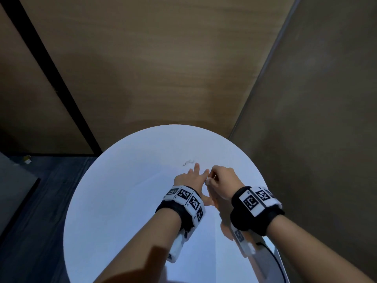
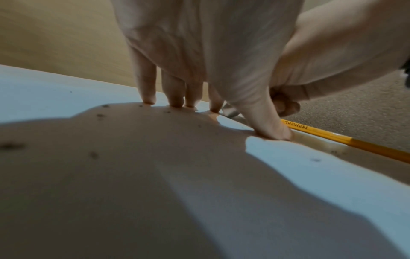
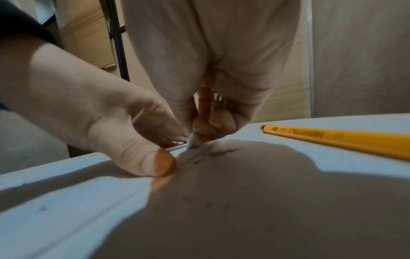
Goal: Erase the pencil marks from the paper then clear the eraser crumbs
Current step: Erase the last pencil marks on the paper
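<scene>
Left hand (image 1: 188, 177) flat on the paper (image 2: 66, 87), fingers (image 2: 144, 84) straight and spread, tips and thumb pressing the sheet down; it holds nothing. Paper lies on the round white table (image 1: 114, 180); its edges are hard to make out in the head view. Small cluster of eraser crumbs (image 1: 188, 161) just past the left fingertips, more dark specks scattered over the sheet in the wrist views. Right hand (image 1: 223, 177) just beside the left, fingers curled, pinching a small pale object (image 3: 191, 141) with its tip down on the paper, probably the eraser, too blurred to confirm. Smudged pencil marks (image 3: 218, 152) right beside that tip. Yellow pencil (image 3: 332, 138) lies loose on the table further right, near the right hand, untouched.
</scene>
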Demonstrator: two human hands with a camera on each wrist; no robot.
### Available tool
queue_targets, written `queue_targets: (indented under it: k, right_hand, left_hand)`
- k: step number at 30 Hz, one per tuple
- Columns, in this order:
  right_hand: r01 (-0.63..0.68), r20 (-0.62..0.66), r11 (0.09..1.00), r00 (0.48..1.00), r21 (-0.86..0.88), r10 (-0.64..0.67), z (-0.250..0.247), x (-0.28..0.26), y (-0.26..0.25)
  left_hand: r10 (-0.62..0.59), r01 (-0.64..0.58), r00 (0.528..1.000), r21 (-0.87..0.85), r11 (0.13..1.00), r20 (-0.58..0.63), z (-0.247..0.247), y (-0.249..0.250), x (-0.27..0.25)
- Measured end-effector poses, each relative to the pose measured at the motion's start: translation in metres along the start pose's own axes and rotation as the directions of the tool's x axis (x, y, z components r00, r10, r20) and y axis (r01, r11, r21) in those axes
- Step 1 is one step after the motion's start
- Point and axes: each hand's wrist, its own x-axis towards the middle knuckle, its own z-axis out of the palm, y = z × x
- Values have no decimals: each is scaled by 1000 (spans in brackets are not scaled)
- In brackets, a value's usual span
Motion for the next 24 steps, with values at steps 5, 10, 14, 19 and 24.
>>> queue_targets:
  k: [5, 10, 14, 19, 24]
  right_hand:
    - [63, 173, 998, 983, -27, -57, -1, -8, 4]
    - [-93, -32, 942, 994, 323, 109, -21, -5, 18]
    - [-124, -105, 849, 973, 514, 205, -27, 0, 19]
    - [-28, -59, 972, 997, 234, 43, 2, 2, 6]
    - [104, 99, 995, 990, -14, -102, 5, -12, 6]
  left_hand:
    - [6, -7, 1000, 18, 1000, 30, -2, -1, -1]
    - [64, -61, 991, -26, 998, 121, -12, -18, -1]
    - [96, -87, 988, -72, 994, 121, -17, -26, -3]
    - [70, -71, 988, -1, 997, 137, -12, -18, 0]
    - [56, -59, 990, 21, 998, 130, -9, -15, 3]
